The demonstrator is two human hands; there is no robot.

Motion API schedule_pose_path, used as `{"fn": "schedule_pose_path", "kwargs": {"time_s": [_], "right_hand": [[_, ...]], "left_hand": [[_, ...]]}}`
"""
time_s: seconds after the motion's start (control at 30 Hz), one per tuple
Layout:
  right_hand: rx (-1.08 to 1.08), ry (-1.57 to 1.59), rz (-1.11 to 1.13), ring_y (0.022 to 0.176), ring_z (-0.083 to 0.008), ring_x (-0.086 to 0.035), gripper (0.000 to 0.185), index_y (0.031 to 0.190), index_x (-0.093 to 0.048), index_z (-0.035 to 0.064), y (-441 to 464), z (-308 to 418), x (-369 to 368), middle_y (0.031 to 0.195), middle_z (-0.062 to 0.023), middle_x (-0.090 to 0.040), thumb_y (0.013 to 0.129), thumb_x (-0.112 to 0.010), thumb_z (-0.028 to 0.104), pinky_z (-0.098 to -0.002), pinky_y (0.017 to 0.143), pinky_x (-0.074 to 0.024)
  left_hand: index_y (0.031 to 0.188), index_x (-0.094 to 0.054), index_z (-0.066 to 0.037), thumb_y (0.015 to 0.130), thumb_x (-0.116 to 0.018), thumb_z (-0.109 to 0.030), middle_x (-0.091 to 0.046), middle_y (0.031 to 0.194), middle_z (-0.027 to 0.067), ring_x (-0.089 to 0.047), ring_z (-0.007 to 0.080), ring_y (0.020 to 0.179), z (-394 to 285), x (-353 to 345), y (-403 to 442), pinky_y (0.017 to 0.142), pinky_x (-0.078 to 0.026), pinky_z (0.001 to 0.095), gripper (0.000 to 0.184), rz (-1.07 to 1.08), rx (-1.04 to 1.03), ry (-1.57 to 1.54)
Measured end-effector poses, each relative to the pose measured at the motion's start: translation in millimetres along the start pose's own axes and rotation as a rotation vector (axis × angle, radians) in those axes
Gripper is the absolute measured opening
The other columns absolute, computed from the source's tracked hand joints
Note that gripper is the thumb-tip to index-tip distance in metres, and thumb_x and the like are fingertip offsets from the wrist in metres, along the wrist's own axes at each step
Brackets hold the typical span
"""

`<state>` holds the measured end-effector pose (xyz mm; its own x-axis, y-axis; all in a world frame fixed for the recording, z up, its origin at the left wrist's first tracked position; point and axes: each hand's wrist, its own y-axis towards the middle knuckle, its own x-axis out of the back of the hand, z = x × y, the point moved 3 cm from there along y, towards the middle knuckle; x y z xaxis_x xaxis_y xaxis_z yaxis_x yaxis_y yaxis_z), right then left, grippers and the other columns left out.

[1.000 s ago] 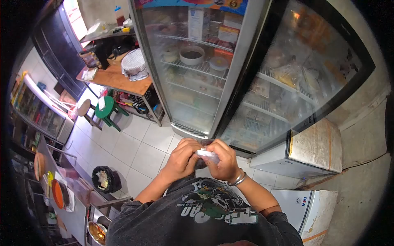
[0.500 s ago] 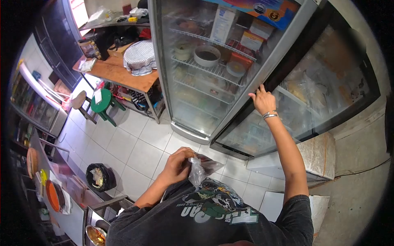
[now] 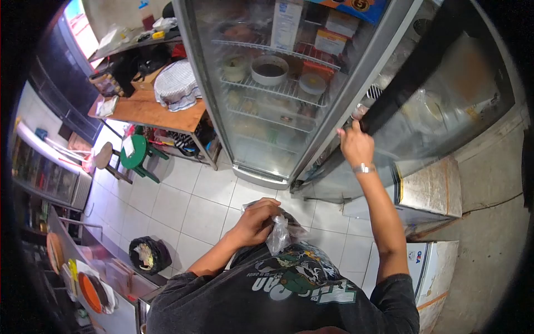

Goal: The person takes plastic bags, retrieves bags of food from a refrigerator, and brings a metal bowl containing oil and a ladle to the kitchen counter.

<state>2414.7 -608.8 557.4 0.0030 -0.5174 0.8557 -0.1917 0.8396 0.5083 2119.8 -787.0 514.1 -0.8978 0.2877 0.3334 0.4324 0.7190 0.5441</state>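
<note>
My left hand (image 3: 257, 221) is closed around the gathered neck of a clear plastic bag (image 3: 279, 238), held in front of my shirt. What the bag contains is hard to make out. With my right arm stretched forward, my right hand (image 3: 357, 147) has its fingers hooked on the edge of a black-framed glass fridge door (image 3: 409, 72). That door stands ajar, and a strip of the inside with bagged items shows past its edge. To its left, a second upright glass-door fridge (image 3: 267, 133) is closed, with bowls, tubs and cartons on its wire racks.
A white chest freezer (image 3: 414, 267) and a worn box-like unit (image 3: 431, 189) stand at the right wall. On the left are a wooden table (image 3: 156, 114), a green stool (image 3: 136, 156), a brown stool (image 3: 104, 156) and a black-lined bin (image 3: 150, 256).
The black-framed fridge door has swung from closed to partly open, with my right hand at its edge. My left hand and the bag have shifted slightly right in view.
</note>
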Motion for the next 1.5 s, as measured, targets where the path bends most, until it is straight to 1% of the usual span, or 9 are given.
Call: {"fn": "schedule_pose_path", "kwargs": {"time_s": [0.2,0.33,0.53,0.77,0.83,0.9,0.97,1.03,1.5], "right_hand": [[-0.292,0.295,0.018,0.054,-0.028,-0.055,0.032,0.065,-0.057,0.0039,-144,12,110,0.071,-0.0097,-0.054,0.088,-0.073,0.02,-0.0356,0.051,-0.0446],[-0.698,0.385,-0.679,0.088,-0.0196,-0.048,0.024,0.097,-0.051,0.0028,-288,-33,128,0.097,-0.0092,-0.053,0.086,-0.072,0.001,-0.031,0.079,-0.045],[-1.13,0.236,-0.91,0.137,-0.0333,-0.038,0.069,0.149,-0.024,-0.0039,-323,-82,204,0.149,-0.0239,-0.034,0.098,-0.063,0.023,-0.042,0.115,-0.03],[-1.215,0.188,-1.062,0.115,-0.0238,-0.051,0.062,0.135,-0.044,-0.0083,-378,-183,233,0.131,-0.0177,-0.052,0.096,-0.067,0.034,-0.0368,0.104,-0.0379],[-0.997,-0.589,-0.989,0.122,-0.0275,-0.047,0.064,0.139,-0.037,-0.0077,-323,-149,228,0.137,-0.0197,-0.045,0.094,-0.07,0.023,-0.0396,0.106,-0.0377],[-0.682,-0.289,-0.916,0.132,-0.0341,-0.043,0.066,0.144,-0.031,0.0003,-278,-117,197,0.15,-0.0222,-0.034,0.092,-0.068,0.012,-0.0466,0.113,-0.0341],[-0.497,0.198,-0.335,0.117,-0.0338,-0.058,0.028,0.116,-0.063,-0.0015,-219,-81,166,0.131,-0.0191,-0.058,0.089,-0.067,0.005,-0.045,0.105,-0.042],[-0.387,1.027,-0.162,0.109,-0.027,-0.064,0.033,0.116,-0.068,0.001,-164,-67,124,0.117,-0.0144,-0.065,0.083,-0.069,-0.001,-0.0371,0.091,-0.0526],[0.384,1.429,0.108,0.086,-0.024,-0.067,0.025,0.103,-0.072,0.004,-60,-220,67,0.103,-0.0094,-0.066,0.079,-0.076,0.006,-0.032,0.071,-0.0534]], "left_hand": [[0.098,-0.058,0.001,0.068,-0.06,0.01,-0.062,0.094,0.0178,-0.062,0.04,0.098,20,-10,27,0.087,-0.05,0.0458,0.032,0.066,0.002,-0.122],[0.099,-0.057,0.001,0.072,-0.059,0.011,-0.063,0.094,0.0185,-0.062,0.0413,0.094,34,-22,51,0.084,-0.051,0.0478,0.029,0.204,-0.112,-0.148],[0.1,-0.058,0.001,0.078,-0.06,0.009,-0.063,0.092,0.0169,-0.063,0.0394,0.089,34,-66,105,0.082,-0.051,0.0476,0.023,0.386,-0.245,-0.39],[0.093,-0.061,-0.001,0.08,-0.07,-0.006,-0.064,0.084,0.0136,-0.063,0.0352,0.078,30,-111,149,0.071,-0.051,0.0433,0.016,0.394,-0.304,-0.629],[0.089,-0.061,-0.002,0.078,-0.075,-0.009,-0.064,0.082,0.0147,-0.064,0.0346,0.077,33,-120,160,0.069,-0.051,0.0432,0.019,0.352,-0.263,-0.742],[0.088,-0.061,-0.002,0.076,-0.078,-0.012,-0.064,0.081,0.0153,-0.064,0.0336,0.077,29,-132,173,0.069,-0.051,0.0424,0.023,0.338,-0.177,-0.812],[0.089,-0.06,-0.001,0.076,-0.079,-0.014,-0.065,0.082,0.0153,-0.064,0.0329,0.077,28,-143,188,0.068,-0.051,0.0409,0.026,0.377,-0.155,-0.897],[0.091,-0.06,-0.002,0.078,-0.079,-0.014,-0.065,0.084,0.014,-0.064,0.0311,0.078,27,-154,201,0.069,-0.051,0.0391,0.026,0.417,-0.106,-0.852],[0.094,-0.052,-0.008,0.083,-0.078,-0.018,-0.057,0.088,0.005,-0.057,0.0202,0.075,45,-240,270,0.07,-0.045,0.0303,0.03,0.408,0.106,-0.811]]}}
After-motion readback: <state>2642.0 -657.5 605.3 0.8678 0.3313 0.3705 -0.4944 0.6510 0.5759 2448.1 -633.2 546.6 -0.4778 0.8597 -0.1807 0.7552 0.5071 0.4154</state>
